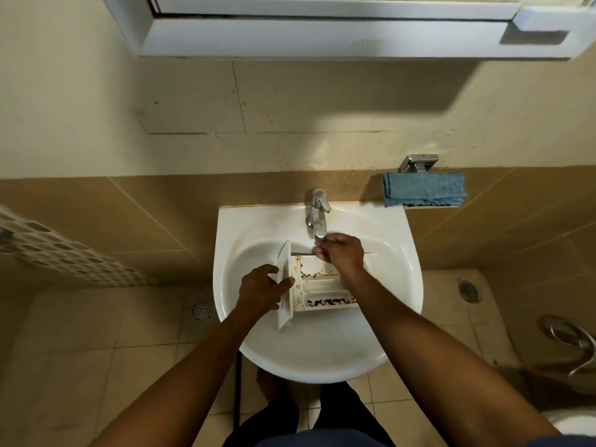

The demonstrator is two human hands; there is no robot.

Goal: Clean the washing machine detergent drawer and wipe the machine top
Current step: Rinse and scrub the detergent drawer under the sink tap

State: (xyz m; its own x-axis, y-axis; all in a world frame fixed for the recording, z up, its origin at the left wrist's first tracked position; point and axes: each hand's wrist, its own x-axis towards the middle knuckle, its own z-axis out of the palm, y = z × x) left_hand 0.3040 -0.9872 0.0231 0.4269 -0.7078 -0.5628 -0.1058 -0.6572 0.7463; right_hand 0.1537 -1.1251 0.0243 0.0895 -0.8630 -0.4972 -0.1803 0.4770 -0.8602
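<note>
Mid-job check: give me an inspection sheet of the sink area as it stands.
Surface: white sink, drawer lying in its basin.
Job's things: detergent drawer, dark residue in compartments; blue cloth folded on wall shelf.
Clutter: nothing seen.
Grippers: left hand grips drawer's front panel; right hand curled beneath faucet, contents unclear.
Cables: nothing seen.
Surroundings: tiled floor, floor drains, cabinet overhead.

a home bathroom, by the white washbasin (232, 221) with its chrome tap (317, 209) fixed to a tan tiled wall (129, 221), the pale tiled floor (96, 350) with round drains (202, 310) set in it, a white cabinet (322, 37) overhead and a blue cloth (424, 188) folded on a small wall shelf (432, 206)
</note>
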